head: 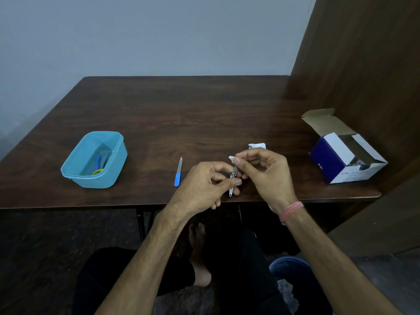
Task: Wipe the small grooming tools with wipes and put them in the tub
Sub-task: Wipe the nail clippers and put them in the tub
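**Head view: nail clipper held in both hands, wipe at its tip**

Head view, from near to far. At the bottom edge a blue bin (289, 266) stands on the floor beside the person's dark-clothed legs, with something pale and crumpled just in front of it.

Above the near edge of the tabletop (181, 105), the left hand (204, 187) grips a metal nail clipper (233, 178): its thumb and curled fingers pinch the tool around the middle, and the clipper's lower end sticks out below them. The right hand (263, 171), with a pink thread band (292, 211) round its wrist, pinches a small white wipe (232, 158) between thumb and forefinger at the clipper's upper end. Whether the wipe touches the metal cannot be told.

Just left of the hands a nail file (178, 172) with a blue handle lies flat on the tabletop, blade pointing away from the person. Behind the right hand lies a torn white sachet (256, 145), partly hidden by the fingers.

Well to the left stands the light blue plastic tub (75, 171), open, with a blue-and-yellow tool (98, 165) inside; other items in it are too dim to name. At the far right, near the wooden panel (363, 64), an open blue-and-white cardboard box (329, 160) sits with its flap raised.
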